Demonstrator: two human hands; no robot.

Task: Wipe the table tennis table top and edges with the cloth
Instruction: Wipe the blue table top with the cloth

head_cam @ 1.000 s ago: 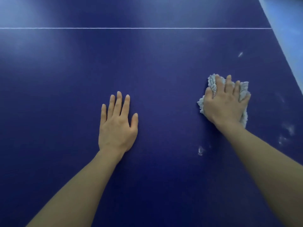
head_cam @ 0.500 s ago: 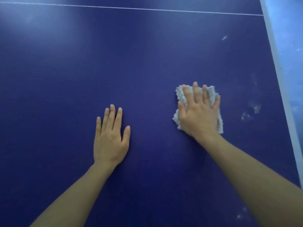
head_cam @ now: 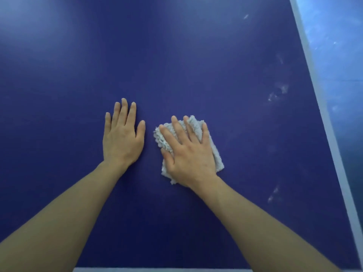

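Observation:
The dark blue table tennis table top [head_cam: 196,65] fills the view. A folded, fluffy light grey cloth [head_cam: 217,156] lies flat on it near the middle. My right hand [head_cam: 188,154] presses down on the cloth with straight, spread fingers and covers most of it. Just to the left, my left hand [head_cam: 122,138] rests flat on the bare table top, fingers straight, a small gap away from the cloth.
The table's white right edge line [head_cam: 326,114] runs diagonally down the right side, with a blue floor [head_cam: 341,46] beyond it. Whitish smudges [head_cam: 279,93] mark the surface near that edge, and others [head_cam: 274,195] lie lower down. The near edge [head_cam: 157,269] shows at the bottom.
My right hand has slid the cloth leftward and nearer, away from the right edge and close to my left hand. The view has shifted down, and the white centre line has left the frame.

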